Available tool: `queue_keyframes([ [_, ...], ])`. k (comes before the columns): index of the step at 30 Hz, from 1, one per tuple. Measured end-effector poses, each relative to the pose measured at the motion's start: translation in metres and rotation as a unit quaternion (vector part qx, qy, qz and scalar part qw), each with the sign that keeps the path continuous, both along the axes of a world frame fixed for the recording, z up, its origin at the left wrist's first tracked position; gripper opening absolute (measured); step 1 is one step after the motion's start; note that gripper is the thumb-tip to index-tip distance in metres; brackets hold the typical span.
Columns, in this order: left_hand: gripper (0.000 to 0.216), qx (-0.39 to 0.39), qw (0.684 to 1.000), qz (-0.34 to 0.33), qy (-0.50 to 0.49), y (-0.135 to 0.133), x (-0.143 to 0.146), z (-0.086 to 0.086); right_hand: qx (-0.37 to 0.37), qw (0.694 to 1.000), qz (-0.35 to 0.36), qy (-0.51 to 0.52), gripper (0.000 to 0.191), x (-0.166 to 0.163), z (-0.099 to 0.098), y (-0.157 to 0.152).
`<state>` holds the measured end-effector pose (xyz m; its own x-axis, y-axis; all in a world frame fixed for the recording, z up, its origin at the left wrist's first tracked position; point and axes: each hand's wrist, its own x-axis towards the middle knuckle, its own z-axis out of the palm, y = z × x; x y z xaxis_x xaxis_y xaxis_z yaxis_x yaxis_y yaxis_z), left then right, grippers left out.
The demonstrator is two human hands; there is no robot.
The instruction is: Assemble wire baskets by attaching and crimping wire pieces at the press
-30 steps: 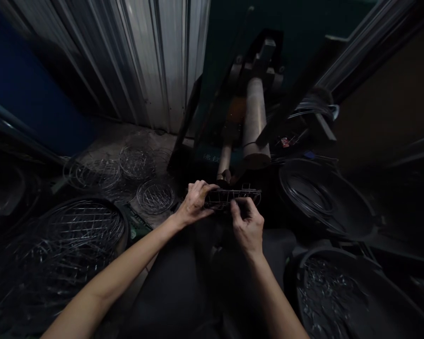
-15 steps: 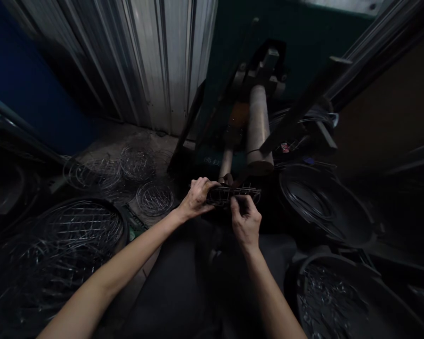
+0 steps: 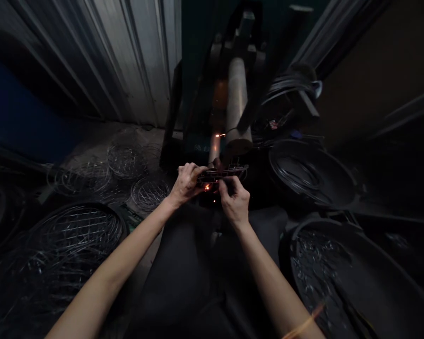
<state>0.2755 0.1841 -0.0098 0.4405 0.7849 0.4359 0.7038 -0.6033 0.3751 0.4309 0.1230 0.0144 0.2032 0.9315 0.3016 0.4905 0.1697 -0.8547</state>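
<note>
- At the foot of the green spot welding machine (image 3: pixel 198 103), the left hand (image 3: pixel 185 184) and right hand (image 3: pixel 235 202) are close together, both gripping a narrow welded wire frame (image 3: pixel 222 174) from the near side.
- The wire frame sits level, pressed between the machine's copper-coloured electrode tip (image 3: pixel 217 163) and the dark parts under it; the left fingers wrap its left end, the right fingers pinch its middle.
- New against the earlier frames: orange sparks (image 3: pixel 207 187) now burst under the wire frame, and a bright spark streak (image 3: pixel 304 324) crosses the lower right.
- The hands and wire frame sit higher and further left in view, as does the whole scene.
- A thick steel cylinder (image 3: pixel 237 96) stands upright above the hands.
- On the concrete floor (image 3: pixel 151 141) to the left lie wire rings (image 3: pixel 149 194).
- A black tub (image 3: pixel 102 208) of wire mesh stands lower left.
- To the right, one black tub (image 3: pixel 304 146) holds coiled wire and another (image 3: pixel 325 223) holds short wire pieces.
</note>
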Motion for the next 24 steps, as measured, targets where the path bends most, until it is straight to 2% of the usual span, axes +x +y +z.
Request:
queue_keyframes([
  [2,0.052,0.003,1.000,-0.002,-0.005,0.000,0.000,0.002,-0.001,1.000,-0.003,-0.011,0.022,0.002,0.008,-0.005],
  [4,0.053,-0.002,1.000,-0.008,-0.010,-0.006,-0.002,0.007,-0.008,1.000,-0.013,-0.003,0.026,0.016,0.018,-0.023],
  [6,0.053,-0.024,0.999,-0.017,-0.013,-0.019,-0.003,0.013,-0.024,0.998,-0.065,-0.012,0.031,0.049,0.023,-0.055],
  [7,0.055,-0.041,0.999,-0.024,-0.015,-0.027,-0.002,0.017,-0.038,0.991,-0.120,-0.034,0.032,0.073,0.020,-0.073],
  [9,0.059,-0.083,0.995,-0.043,-0.019,-0.045,0.005,0.023,-0.094,0.953,-0.258,-0.125,0.036,0.129,0.005,-0.110],
  [11,0.065,-0.130,0.989,-0.064,-0.016,-0.061,0.018,0.026,-0.246,0.886,-0.335,-0.205,0.040,0.184,-0.020,-0.142],
  [12,0.066,-0.153,0.985,-0.078,-0.009,-0.067,0.025,0.027,-0.339,0.847,-0.332,-0.240,0.041,0.206,-0.036,-0.156],
  [13,0.067,-0.172,0.981,-0.094,0.003,-0.072,0.032,0.027,-0.411,0.823,-0.294,-0.259,0.041,0.222,-0.052,-0.167],
  [14,0.068,-0.187,0.976,-0.110,0.018,-0.076,0.037,0.026,-0.448,0.809,-0.277,-0.260,0.039,0.233,-0.068,-0.176],
  [16,0.077,-0.198,0.969,-0.141,0.046,-0.081,0.040,0.020,-0.487,0.802,-0.248,-0.242,0.034,0.239,-0.095,-0.188],
  [18,0.098,-0.189,0.968,-0.156,0.057,-0.084,0.032,0.013,-0.497,0.804,-0.244,-0.217,0.029,0.235,-0.114,-0.191],
  [20,0.112,-0.194,0.970,-0.142,0.043,-0.086,0.018,0.003,-0.508,0.803,-0.241,-0.198,0.028,0.232,-0.121,-0.192],
  [22,0.111,-0.221,0.970,-0.102,0.004,-0.091,0.005,-0.007,-0.517,0.800,-0.240,-0.187,0.031,0.235,-0.120,-0.194],
  [24,0.101,-0.259,0.963,-0.057,-0.048,-0.099,-0.003,-0.019,-0.525,0.794,-0.243,-0.184,0.038,0.243,-0.115,-0.199],
])
